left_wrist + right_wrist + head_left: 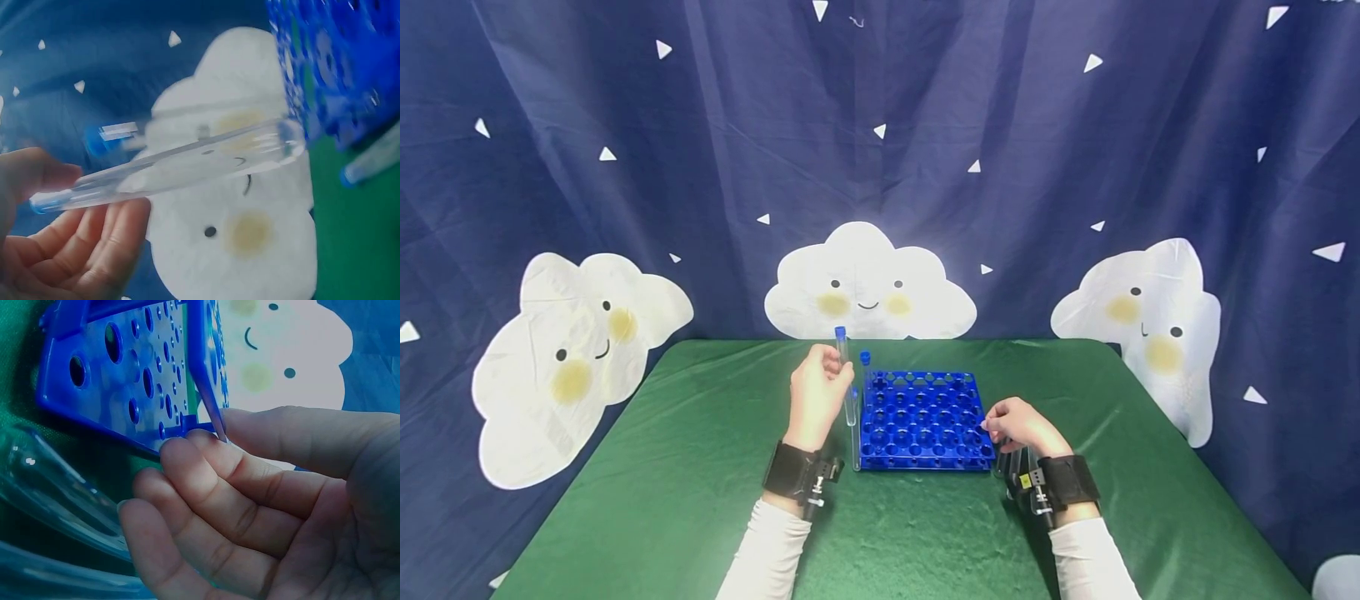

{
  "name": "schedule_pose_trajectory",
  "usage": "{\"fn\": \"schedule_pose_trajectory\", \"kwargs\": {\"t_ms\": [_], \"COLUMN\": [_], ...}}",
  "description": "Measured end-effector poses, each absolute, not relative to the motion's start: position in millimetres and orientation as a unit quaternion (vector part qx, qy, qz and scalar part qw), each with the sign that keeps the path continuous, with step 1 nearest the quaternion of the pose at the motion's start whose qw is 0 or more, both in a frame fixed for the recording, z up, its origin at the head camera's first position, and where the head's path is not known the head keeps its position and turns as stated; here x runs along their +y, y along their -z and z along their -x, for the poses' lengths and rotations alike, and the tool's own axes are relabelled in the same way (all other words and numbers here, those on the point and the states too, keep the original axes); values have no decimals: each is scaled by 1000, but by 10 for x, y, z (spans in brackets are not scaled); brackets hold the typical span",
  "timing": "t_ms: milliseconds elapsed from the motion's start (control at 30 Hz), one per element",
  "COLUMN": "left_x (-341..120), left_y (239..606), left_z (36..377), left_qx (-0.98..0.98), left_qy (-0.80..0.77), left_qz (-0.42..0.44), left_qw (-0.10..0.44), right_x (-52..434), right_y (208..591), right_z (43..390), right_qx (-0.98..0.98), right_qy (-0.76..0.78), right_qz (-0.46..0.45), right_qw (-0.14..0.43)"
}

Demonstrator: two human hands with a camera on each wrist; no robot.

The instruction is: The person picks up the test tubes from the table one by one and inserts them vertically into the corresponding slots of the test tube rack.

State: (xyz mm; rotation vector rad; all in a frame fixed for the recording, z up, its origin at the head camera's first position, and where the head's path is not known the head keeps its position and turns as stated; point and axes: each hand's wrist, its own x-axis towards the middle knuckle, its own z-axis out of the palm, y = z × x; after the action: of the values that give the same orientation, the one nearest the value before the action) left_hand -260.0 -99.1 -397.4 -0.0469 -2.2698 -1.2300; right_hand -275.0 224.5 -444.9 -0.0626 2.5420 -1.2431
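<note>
Blue-capped test tube [181, 170], almost upright, pinched in left grip [815, 396], near the left side of the blue test tube rack [100, 394]. In right grip [1024, 427], a pinch on the rack's edge. Probably best: squeeze softly, hold tube straight, steady rack, go slowly.

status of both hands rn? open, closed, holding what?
Left hand: closed, holding a clear blue-capped tube between thumb and fingers.
Right hand: closed, thumb and fingertip pinching the blue rack at its edge.
</note>
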Motion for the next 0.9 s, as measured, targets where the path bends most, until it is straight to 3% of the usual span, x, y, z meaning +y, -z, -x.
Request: {"fn": "schedule_pose_trajectory", "kwargs": {"t_ms": [400,900], "left_x": [-601,-439], "left_y": [4066,4357], "left_z": [2549,2623], "left_qx": [-796,-838], "left_qy": [504,452], "left_qz": [104,85], "left_qw": [319,294], "right_x": [2240,2240], "right_y": [4441,4445], "right_z": [2748,2750], "right_qx": [884,885], "right_qy": [439,439], "right_qz": [21,19], "right_qw": [158,156]}}
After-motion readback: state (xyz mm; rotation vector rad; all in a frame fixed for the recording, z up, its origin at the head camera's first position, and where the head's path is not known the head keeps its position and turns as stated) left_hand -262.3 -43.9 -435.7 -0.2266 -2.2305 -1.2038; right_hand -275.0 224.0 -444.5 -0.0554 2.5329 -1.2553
